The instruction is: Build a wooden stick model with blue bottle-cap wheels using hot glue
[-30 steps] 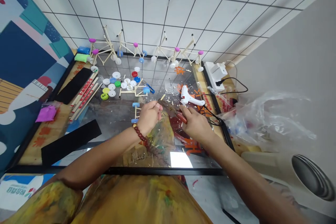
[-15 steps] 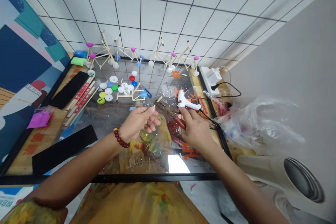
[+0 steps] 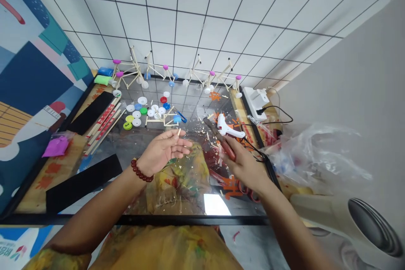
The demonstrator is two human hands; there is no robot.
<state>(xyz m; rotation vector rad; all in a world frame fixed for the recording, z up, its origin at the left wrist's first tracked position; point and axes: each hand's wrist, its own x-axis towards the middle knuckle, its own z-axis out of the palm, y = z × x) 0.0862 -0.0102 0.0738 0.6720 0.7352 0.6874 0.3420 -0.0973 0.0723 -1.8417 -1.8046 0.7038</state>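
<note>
Left hand [image 3: 163, 150]: fingers loosely open, short wooden stick [image 3: 179, 132] at the thumb tip (hold unclear). Right hand [image 3: 245, 166]: fingers shut around red-handled pliers [image 3: 222, 142], white glue gun [image 3: 228, 128] just beyond them.

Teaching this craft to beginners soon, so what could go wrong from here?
The white glue gun lies close to the right hand, so if it's hot, a knuckle might brush it. Its black cord could snag the red-handled cutters. Sharp wood chips scattered on the glass could also prick the bare left hand.
</note>
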